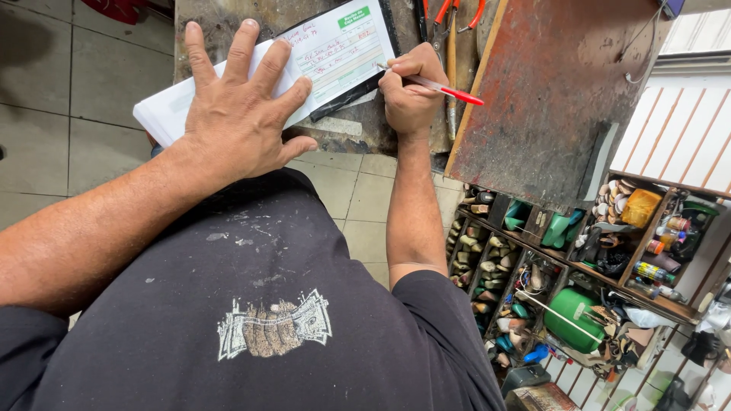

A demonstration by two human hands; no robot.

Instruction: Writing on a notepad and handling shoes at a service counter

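Note:
A white receipt pad (327, 53) with a green corner label lies on a worn dark workbench (350, 137). My left hand (236, 106) presses flat on the pad's left half, fingers spread. My right hand (411, 91) grips a red and white pen (442, 89), its tip touching the pad's right edge near the handwritten lines. A black sheet or cover (343, 99) sticks out under the pad's lower edge.
Pliers with orange handles (457, 11) lie at the bench's far edge. A rusty brown board (556, 91) leans at the right. Below it, wooden compartments (533, 251) hold several small parts, bottles and a green container (575, 316). Grey tiled floor (84, 84) lies to the left.

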